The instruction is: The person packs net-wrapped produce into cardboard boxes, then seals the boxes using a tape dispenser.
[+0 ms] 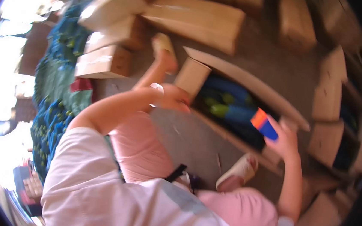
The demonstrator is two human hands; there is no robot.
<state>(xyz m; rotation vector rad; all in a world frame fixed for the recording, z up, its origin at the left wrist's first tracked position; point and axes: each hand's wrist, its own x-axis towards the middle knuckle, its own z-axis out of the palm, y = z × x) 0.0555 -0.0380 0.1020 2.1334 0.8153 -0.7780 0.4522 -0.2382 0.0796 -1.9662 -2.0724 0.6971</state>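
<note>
Pink-shorted lap (143,152) sits nearest. At 1 o'clock, an open brown cardboard box (244,82) looks part-filled with blue-and-green packs (225,104). Left hand (174,98) meets its flap, the fingers' grip too blurred to tell. Right hand (285,141) pinches a small orange-and-blue packet (265,124) over the box, not yet in; its long axis runs 10-to-4 o'clock, orange end toward 10.

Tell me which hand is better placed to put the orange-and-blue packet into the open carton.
Right, probably. The right hand holds the orange-and-blue packet just over the rim of the open carton; the left hand rests by the end flap, away from the packet.
</note>
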